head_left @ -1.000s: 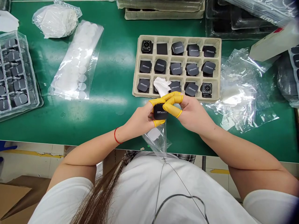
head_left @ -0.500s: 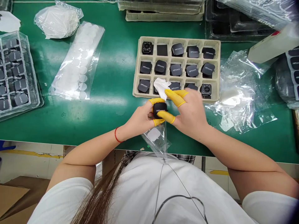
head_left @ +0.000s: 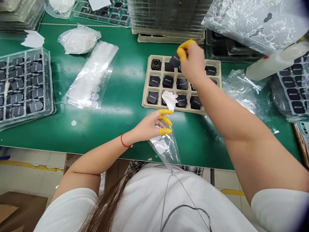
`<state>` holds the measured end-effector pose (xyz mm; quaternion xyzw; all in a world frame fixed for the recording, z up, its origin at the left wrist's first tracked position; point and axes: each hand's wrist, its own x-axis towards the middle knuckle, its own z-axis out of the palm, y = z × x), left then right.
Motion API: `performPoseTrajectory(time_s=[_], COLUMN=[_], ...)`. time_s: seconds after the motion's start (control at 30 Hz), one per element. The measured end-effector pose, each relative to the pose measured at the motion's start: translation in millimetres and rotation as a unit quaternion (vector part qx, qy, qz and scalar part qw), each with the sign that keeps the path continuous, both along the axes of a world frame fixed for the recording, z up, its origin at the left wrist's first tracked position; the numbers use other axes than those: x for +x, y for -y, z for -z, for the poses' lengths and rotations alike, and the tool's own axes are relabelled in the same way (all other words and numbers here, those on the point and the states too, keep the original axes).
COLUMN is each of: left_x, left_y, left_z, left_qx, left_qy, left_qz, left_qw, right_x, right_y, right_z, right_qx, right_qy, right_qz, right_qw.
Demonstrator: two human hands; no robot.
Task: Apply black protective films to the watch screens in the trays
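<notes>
My left hand, yellow finger cots on its tips, is open over the table's front, holding nothing. Beneath it hangs a clear plastic bag attached to a cord on my chest. My right hand reaches over the tray's back row and pinches a black square watch body, tilted above a cell with a black pad. The beige tray has more watch bodies in its cells, most showing lettering; a back-left watch shows its round sensor. A crumpled white cloth lies on the tray's front edge.
On the left are a clear tray of watches, a bag of white round stickers and a bagged white bundle. Stacked trays stand behind. To the right are a white bottle, plastic bags and a phone.
My right hand has moved from beside my left hand up over the tray's back row, now with a watch body. My left hand has let go of its watch. The cloth is released. The view has shifted.
</notes>
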<state>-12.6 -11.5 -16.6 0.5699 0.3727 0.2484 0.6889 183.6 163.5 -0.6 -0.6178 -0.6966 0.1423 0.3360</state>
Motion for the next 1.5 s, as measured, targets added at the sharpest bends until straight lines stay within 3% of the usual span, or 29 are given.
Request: performPoseTrajectory(time_s=[0.13, 0.2, 0.27, 0.33, 0.43, 0.53, 0.67, 0.8, 0.9, 0.97, 1.03, 1.13, 1.2, 1.23, 1.27, 1.33, 1.37, 1.43, 1.5], left_x=[-7.7, -12.4, -16.3, -17.9, -15.0, -10.5, -9.7, -8.5, -3.2, 0.6, 2.7, 2.1, 0.1, -1.0, -2.0, -3.2, -3.3, -2.5, -0.7], left_y=[0.1, -1.4, -4.2, -7.3, -9.6, -9.2, -8.9, -10.3, -7.8, -3.8, 0.7, 4.8, 5.0, 4.5, 3.9, 3.1, 3.2, 4.2, 5.5], left_z=[-8.7, -14.9, -19.0, -18.4, -8.6, 3.5, 11.3, 17.1, 25.5, 30.6, 32.3, 26.5, 18.6, 14.3, 10.4, 4.9, 3.8, 4.9, 8.9], left_qx=[-0.056, -0.122, -0.171, -0.168, -0.052, 0.064, 0.09, 0.081, 0.105, 0.135, 0.152, 0.151, 0.147, 0.142, 0.134, 0.108, 0.095, 0.085, 0.087], left_qy=[0.051, 0.118, 0.17, 0.164, 0.046, -0.046, -0.03, 0.0, 0.023, 0.02, 0.012, -0.002, -0.037, -0.063, -0.09, -0.131, -0.136, -0.105, -0.057], left_qz=[0.156, 0.183, 0.156, 0.086, -0.019, -0.034, -0.063, -0.107, -0.104, -0.105, -0.093, -0.042, -0.022, -0.019, -0.019, -0.012, -0.007, -0.008, -0.01], left_qw=[0.985, 0.968, 0.958, 0.968, 0.997, 0.996, 0.993, 0.991, 0.989, 0.985, 0.984, 0.988, 0.988, 0.988, 0.987, 0.985, 0.986, 0.991, 0.995], right_x=[-12.1, -21.2, -31.5, -42.5, -56.4, -62.3, -55.6, -41.1, -33.5, -33.3, -36.9, -36.1, -15.1, 5.3, 32.6, 101.5, 137.5, 194.5, 211.5], right_y=[-43.4, -54.2, -65.7, -78.3, -91.0, -84.2, -28.8, 67.1, 126.4, 150.7, 165.5, 177.5, 179.8, 178.8, 176.3, 167.1, 161.4, 151.0, 145.0], right_z=[24.4, 33.9, 41.5, 46.8, 46.9, 32.9, -4.1, -32.5, -32.1, -23.8, -14.4, -8.8, -10.9, -11.8, -11.3, -4.2, 1.9, 15.2, 22.7], right_qx=[-0.021, 0.006, 0.024, 0.014, -0.013, -0.021, -0.061, -0.112, -0.155, -0.105, 0.004, 0.162, 0.197, 0.194, 0.179, 0.137, 0.099, 0.075, 0.067], right_qy=[0.101, 0.155, 0.173, 0.17, 0.146, 0.109, 0.07, 0.004, 0.088, 0.179, 0.232, 0.209, 0.168, 0.144, 0.126, 0.103, 0.124, 0.174, 0.188], right_qz=[-0.053, -0.117, -0.188, -0.23, -0.23, -0.181, -0.134, -0.23, -0.301, -0.302, -0.275, -0.277, -0.287, -0.255, -0.208, 0.004, 0.061, 0.139, 0.167], right_qw=[0.993, 0.981, 0.967, 0.958, 0.962, 0.977, 0.987, 0.967, 0.937, 0.931, 0.933, 0.924, 0.923, 0.936, 0.953, 0.985, 0.985, 0.972, 0.966])
